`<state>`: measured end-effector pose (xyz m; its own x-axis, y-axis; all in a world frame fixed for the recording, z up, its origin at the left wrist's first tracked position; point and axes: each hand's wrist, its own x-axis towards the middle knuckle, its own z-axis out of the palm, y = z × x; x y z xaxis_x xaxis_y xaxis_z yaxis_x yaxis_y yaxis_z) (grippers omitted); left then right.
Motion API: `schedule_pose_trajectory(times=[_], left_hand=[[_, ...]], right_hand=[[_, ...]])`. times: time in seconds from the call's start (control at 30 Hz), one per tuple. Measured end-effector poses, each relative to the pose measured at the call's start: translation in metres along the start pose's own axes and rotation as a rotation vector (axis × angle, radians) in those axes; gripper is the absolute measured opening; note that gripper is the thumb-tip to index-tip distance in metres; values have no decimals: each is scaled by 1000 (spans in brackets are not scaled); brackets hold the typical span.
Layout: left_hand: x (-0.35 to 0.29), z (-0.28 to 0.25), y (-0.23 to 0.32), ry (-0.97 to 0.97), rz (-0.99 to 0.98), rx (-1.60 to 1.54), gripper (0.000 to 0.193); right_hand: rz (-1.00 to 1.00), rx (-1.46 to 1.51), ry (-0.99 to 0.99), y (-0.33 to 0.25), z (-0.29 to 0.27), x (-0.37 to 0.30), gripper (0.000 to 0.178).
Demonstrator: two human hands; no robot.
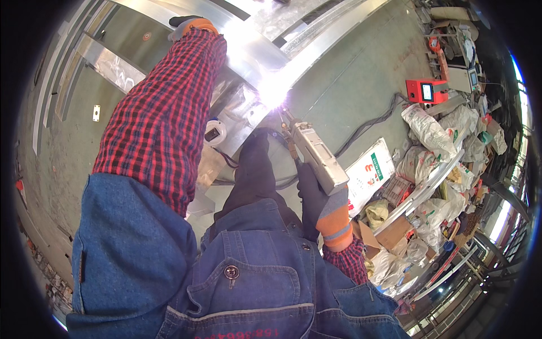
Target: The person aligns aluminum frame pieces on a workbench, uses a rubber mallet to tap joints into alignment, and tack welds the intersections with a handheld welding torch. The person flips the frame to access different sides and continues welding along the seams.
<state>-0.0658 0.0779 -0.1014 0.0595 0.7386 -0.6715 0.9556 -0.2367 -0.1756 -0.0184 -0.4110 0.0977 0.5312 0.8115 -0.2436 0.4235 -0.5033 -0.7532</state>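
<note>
**Fingers (304, 182) of the gloved right hand (313, 198) grasp a boxy silver welding torch (319, 158)**

Across a grey-green floor (367, 70) lies a shiny metal frame (240, 45), ahead of the wearer. A white-hot arc (273, 94) burns at its near edge, just off the torch's tip. This spot appears to be mid-weld; glare hides the seam, so how much is done or left here, or at other joints, cannot be told.

To the right, a long heap of white sacks (424, 133) and scrap edges the workspace. The wearer's dark trouser leg (251, 164) sits close to the glowing edge, probably the tightest obstacle. The gloved left hand (195, 27) reaches far forward over the frame; its grip cannot be told.

Dark cable (368, 125) winds across the floor towards the heap, perhaps a snag for the torch. Smaller still: a red device with a lit screen (427, 91) near the sacks, a round white gauge (215, 132) beside the leg, and a little holed plate (96, 113) on the floor at left.
</note>
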Motion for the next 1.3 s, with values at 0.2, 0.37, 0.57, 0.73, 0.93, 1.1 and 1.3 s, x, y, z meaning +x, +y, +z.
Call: schedule_pose_trajectory(times=[0.2, 0.37, 0.57, 0.73, 0.93, 1.1, 1.3], left_hand=[[-2, 3, -1, 28, 13, 9, 33], [-10, -3, 0, 62, 26, -72, 28], [-21, -17, -5, 67, -19, -66, 24], [12, -4, -4, 52, -37, 8, 22], [167, 52, -18, -58, 552, 550, 24], [258, 98, -39, 288, -64, -12, 40], [130, 89, -27, 608, -761, -938, 67]], right_hand=[[111, 84, -9, -5, -2, -3, 32], [184, 141, -8, -4, -2, -5, 31], [306, 210, -5, -8, -7, -10, 31], [385, 278, -7, -19, -32, -26, 28], [116, 108, 175, 2, -69, -34, 22], [80, 149, 314, 26, -101, -17, 20], [77, 143, 424, 56, -155, 46, 26]])
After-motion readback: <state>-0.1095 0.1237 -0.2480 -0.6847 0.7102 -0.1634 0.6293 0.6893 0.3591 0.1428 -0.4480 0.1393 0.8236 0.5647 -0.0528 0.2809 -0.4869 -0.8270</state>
